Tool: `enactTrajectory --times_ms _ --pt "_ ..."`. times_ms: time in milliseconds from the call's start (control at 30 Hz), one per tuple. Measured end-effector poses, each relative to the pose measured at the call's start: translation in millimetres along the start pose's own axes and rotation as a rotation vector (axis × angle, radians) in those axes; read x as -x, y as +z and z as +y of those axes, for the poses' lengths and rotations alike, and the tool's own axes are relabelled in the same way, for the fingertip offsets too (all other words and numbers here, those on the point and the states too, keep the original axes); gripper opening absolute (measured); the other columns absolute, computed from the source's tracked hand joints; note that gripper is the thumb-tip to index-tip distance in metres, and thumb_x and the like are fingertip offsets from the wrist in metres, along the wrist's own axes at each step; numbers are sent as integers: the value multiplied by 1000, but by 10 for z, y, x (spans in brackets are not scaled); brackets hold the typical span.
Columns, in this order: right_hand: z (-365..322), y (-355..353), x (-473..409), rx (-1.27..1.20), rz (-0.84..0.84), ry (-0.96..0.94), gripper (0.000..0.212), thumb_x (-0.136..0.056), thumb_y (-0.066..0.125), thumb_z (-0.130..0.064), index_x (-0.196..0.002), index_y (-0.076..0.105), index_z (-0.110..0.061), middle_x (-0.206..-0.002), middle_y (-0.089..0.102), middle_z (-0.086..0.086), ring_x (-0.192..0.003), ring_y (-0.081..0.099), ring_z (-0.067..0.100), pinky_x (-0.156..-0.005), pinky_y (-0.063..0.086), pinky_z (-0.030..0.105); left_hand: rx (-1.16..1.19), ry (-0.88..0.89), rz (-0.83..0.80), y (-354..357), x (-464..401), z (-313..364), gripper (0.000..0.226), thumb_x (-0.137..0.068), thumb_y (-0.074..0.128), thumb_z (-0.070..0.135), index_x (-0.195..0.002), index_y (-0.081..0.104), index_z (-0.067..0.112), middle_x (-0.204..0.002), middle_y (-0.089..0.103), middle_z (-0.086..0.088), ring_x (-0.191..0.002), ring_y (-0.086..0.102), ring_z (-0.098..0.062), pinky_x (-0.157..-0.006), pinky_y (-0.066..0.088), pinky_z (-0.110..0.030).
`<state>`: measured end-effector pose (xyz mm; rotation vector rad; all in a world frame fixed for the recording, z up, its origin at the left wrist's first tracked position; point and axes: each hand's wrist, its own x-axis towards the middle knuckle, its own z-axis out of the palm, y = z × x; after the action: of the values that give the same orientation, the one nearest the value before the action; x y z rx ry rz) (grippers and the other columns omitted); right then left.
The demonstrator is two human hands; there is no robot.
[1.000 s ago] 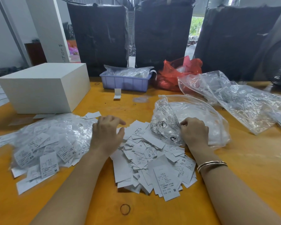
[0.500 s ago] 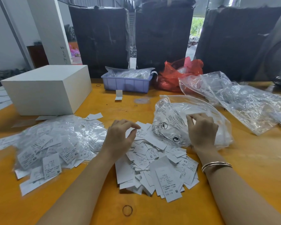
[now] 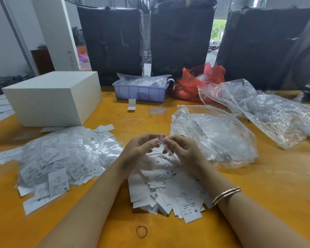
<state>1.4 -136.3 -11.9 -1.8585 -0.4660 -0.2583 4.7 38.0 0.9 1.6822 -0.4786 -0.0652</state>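
Head view: pinching one small clear bag (image 3: 161, 139) between fingertips of left hand (image 3: 138, 151) and right hand (image 3: 184, 153), just above loose labels (image 3: 168, 190) on table (image 3: 258, 194). Bag contents not discernible. Judged well along: large heap of bagged labels (image 3: 66, 158) lying to the left. Remaining: filling the bag in hand, then working through the sizeable loose pile.

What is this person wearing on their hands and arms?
No gloves and no sleeves in view. The right hand has a thin, shiny pinkish-gold bangle at its wrist, like two slim bands together. The left hand has a bare wrist, and no rings show.
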Motion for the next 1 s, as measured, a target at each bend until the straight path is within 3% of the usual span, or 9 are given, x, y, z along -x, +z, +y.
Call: enactTrajectory --times_ms 133,233,333,467,600,667,767,900,1000 --pt "-27 16 -3 -61 11 26 17 -93 56 -19 -86 70 -15 -70 67 -1 -68 61 22 -65 48 27 67 -40 28 6 -27 -47 24 -84 63 35 -103 70 23 -97 71 5 -89 63 -6 -76 47 -17" --pt "-46 43 -3 -8 7 28 17 -94 54 -15 -85 69 -16 -70 66 -3 -64 57 14 -62 45 28 123 -37 77 33 -37 -58 19 -76 68 32 -90 71 20 -84 72 6 -79 63 -2 -68 47 -13" --pt "-44 26 13 346 38 -86 16 -94 53 -21 -100 68 -19 -83 67 -6 -70 57 6 -69 48 29 141 -30 140 27 -64 -88 4 -83 68 16 -87 67 14 -89 74 6 -80 66 -3 -66 48 -11" --pt "-25 -38 39 895 -54 -84 43 -88 49 -51 -119 60 -23 -114 61 -7 -107 53 13 -93 34 33 136 -19 266 -25 -100 -87 6 -83 67 10 -86 62 11 -87 74 2 -81 67 -5 -68 50 -14" --pt "-2 -63 48 987 -109 -76 32 -91 48 -48 -104 68 -25 -105 66 -9 -99 54 12 -90 30 28 5 57 386 -39 -100 -103 6 -85 67 9 -85 61 11 -72 70 3 -69 66 -3 -63 49 -12" --pt "-8 -66 52 922 -37 -83 28 -91 51 -40 -90 71 -19 -88 69 -5 -84 58 14 -87 37 32 -131 108 417 -41 -92 -130 8 -86 67 13 -82 61 18 -73 68 4 -69 63 -1 -66 50 -14" --pt "-17 -43 46 638 180 -68 16 -90 57 -19 -80 67 -11 -71 67 2 -65 59 20 -66 45 33 -312 193 421 -59 -89 -144 13 -85 68 15 -80 62 25 -76 65 7 -68 57 3 -65 48 -15" --pt "-82 -52 15 27 294 65 12 -94 51 -9 -84 54 -15 -74 64 6 -51 59 13 -44 42 20 -382 245 379 -52 -82 -132 13 -81 72 13 -83 63 23 -75 63 12 -69 57 6 -65 45 -9" --pt "-105 -78 21 -197 258 97 9 -92 54 -4 -89 56 -13 -75 63 6 -48 56 14 -41 38 18 -447 302 365 -39 -68 -121 12 -79 74 12 -87 65 17 -74 63 13 -70 58 7 -67 42 -4"
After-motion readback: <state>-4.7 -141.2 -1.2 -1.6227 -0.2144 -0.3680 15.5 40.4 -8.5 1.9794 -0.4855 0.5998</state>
